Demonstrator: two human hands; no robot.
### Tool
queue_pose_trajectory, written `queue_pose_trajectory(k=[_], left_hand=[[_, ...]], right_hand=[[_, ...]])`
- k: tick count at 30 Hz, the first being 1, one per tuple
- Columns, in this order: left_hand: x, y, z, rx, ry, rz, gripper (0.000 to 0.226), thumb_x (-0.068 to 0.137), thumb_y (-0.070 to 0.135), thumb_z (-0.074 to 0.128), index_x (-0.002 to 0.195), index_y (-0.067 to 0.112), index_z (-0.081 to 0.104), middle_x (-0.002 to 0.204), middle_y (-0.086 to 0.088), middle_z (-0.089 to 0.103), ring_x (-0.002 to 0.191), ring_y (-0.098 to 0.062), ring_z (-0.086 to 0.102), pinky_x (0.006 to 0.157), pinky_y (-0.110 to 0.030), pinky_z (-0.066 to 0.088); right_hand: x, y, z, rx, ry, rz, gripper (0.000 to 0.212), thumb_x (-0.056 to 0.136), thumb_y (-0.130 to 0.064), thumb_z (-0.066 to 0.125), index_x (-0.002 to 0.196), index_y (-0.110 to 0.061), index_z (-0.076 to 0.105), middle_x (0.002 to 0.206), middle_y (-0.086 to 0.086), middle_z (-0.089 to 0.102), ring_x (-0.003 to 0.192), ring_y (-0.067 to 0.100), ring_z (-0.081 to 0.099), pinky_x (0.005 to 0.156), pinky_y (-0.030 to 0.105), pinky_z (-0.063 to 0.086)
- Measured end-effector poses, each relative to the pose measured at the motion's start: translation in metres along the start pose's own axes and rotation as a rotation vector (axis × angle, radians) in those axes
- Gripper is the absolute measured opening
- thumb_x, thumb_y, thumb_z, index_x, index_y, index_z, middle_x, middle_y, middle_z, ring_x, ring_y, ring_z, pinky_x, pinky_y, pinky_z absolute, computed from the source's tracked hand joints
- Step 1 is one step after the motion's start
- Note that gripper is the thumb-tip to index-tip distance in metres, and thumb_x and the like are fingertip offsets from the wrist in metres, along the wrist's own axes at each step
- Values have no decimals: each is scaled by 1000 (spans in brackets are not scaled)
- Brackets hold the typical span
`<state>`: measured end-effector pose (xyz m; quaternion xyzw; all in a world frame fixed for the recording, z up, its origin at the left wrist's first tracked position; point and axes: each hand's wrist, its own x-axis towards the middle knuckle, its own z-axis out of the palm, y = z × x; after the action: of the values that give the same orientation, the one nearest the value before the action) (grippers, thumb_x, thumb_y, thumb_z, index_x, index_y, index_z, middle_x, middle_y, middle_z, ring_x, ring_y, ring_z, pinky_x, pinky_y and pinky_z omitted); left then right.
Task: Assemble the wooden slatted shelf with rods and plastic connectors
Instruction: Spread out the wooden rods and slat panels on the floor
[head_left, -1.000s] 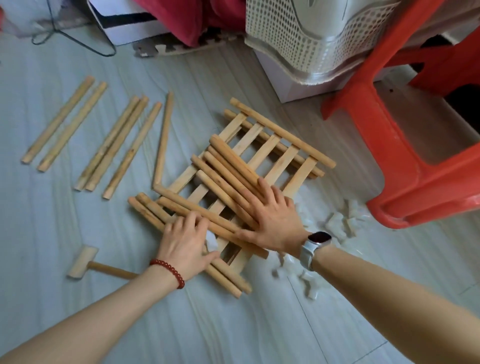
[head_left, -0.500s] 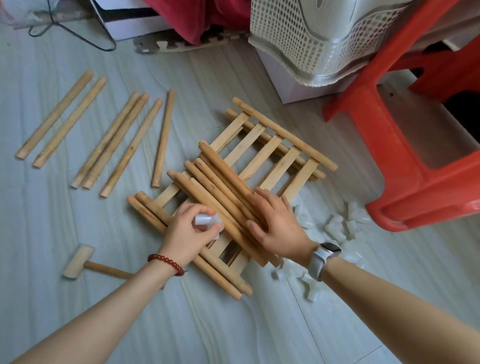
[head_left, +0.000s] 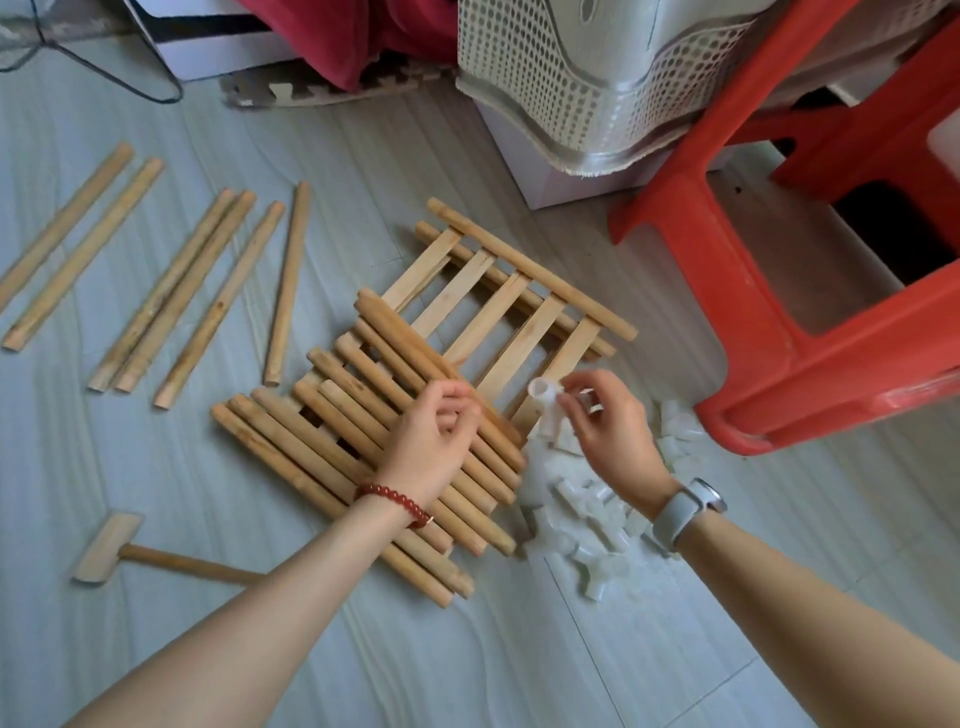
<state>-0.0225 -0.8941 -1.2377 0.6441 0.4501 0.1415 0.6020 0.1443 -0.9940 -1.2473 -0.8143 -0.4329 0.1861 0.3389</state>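
A wooden slatted shelf panel lies flat on the floor at centre. Several short wooden rods are piled across its near half. My left hand hovers over that pile with its fingers loosely curled and nothing in them. To its right, my right hand pinches a white plastic connector at the fingertips, lifted above a heap of white plastic connectors on the floor beside the panel.
Several longer wooden rods lie spread on the floor to the left. A small wooden mallet rests at the near left. A red plastic stool stands at the right, a white perforated basket behind the panel.
My right hand left the rod pile and now holds a white connector raised over the connector heap. The left hand lifted off the rods and no longer holds the white piece.
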Motion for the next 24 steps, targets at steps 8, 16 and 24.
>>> queue_pose_trajectory(k=[8, 16, 24], left_hand=[[-27, -60, -49, 806, 106, 309, 52, 71, 51, 45, 117, 29, 54, 125, 1, 52, 116, -20, 43, 89, -48, 40], [-36, -94, -85, 984, 69, 161, 96, 62, 71, 62, 144, 29, 33, 156, -9, 15, 143, -24, 6, 112, -51, 12], [-48, -91, -74, 682, 319, -69, 108, 54, 43, 87, 143, 10, 35, 143, -11, 28, 124, -29, 31, 108, -36, 28]], right_hand=[[-23, 47, -10, -536, -116, 263, 23, 92, -18, 51, 108, -10, 65, 116, 9, 60, 112, 30, 49, 88, 38, 38], [9, -46, 56, -303, -398, 52, 57, 92, -40, 49, 140, -13, 34, 131, 8, 43, 116, 28, 48, 98, 39, 41], [5, -74, 85, -324, -505, 218, 48, 88, -47, 56, 116, -11, 42, 113, 9, 47, 94, 29, 55, 79, 34, 45]])
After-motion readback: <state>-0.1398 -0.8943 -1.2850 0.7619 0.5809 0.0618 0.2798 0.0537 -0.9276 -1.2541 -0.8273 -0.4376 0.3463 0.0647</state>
